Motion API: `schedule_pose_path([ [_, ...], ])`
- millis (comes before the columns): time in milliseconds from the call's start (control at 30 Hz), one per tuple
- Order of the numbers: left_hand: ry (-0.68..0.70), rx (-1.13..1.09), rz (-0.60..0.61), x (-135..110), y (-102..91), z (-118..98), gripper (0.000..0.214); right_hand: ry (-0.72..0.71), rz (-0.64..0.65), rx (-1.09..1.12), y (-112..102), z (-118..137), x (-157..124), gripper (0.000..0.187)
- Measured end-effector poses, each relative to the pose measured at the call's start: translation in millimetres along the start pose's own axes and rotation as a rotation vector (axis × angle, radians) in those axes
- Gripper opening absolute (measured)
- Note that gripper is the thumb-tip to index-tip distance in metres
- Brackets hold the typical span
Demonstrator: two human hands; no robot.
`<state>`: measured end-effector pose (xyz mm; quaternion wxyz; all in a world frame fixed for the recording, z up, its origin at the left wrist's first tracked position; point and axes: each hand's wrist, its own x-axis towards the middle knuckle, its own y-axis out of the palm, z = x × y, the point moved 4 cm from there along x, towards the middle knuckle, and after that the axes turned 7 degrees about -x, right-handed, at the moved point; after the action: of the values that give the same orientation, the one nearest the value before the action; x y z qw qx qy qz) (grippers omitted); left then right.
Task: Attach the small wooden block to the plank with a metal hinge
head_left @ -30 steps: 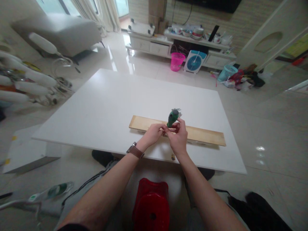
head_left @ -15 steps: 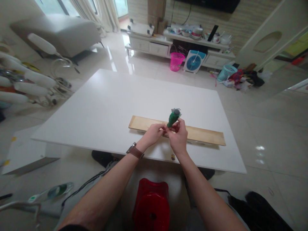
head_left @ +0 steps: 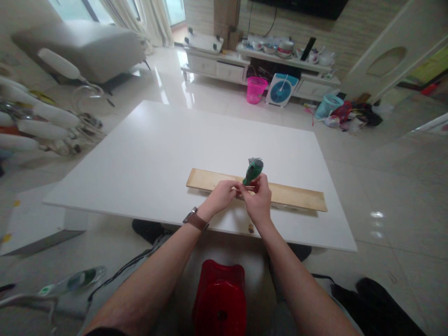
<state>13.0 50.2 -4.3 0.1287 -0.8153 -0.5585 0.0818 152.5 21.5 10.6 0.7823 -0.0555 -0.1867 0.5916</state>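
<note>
No word, number or brand readable anywhere. Green label on clear plastic bottle, lower left: letters too blurred for reading.

My eleven o'clock: bright glass window, blocky grey sofa. Twelve to one: long white cabinet, beige striped wall. Three: glossy pale tiled floor, glare.

Smooth wooden plank, smooth panel, plastic-looking green handle, glossy plastic stool, shiny tiled floor
</note>
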Motion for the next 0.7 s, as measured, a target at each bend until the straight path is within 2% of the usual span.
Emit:
schedule_pose_path([
  [167,0.016,-0.026,0.008,-1.0,1.4,-1.3,0.026,-0.01,0.019,-0.013,-1.9,4.2,-0.4,0.043],
  [300,0.02,-0.027,0.031,-0.4,1.3,-1.2,0.027,-0.021,0.046,-0.035,-0.9,4.7,-0.6,0.032],
  [500,0.017,-0.009,-0.004,0.3,1.7,1.5,0.029,0.009,-0.005,-0.012,-2.1,2.4,1.5,0.051],
  [700,0.025,-0.013,0.026,0.1,1.7,-2.7,0.027,-0.054,0.014,-0.029,-2.5,4.0,-1.7,0.046],
])
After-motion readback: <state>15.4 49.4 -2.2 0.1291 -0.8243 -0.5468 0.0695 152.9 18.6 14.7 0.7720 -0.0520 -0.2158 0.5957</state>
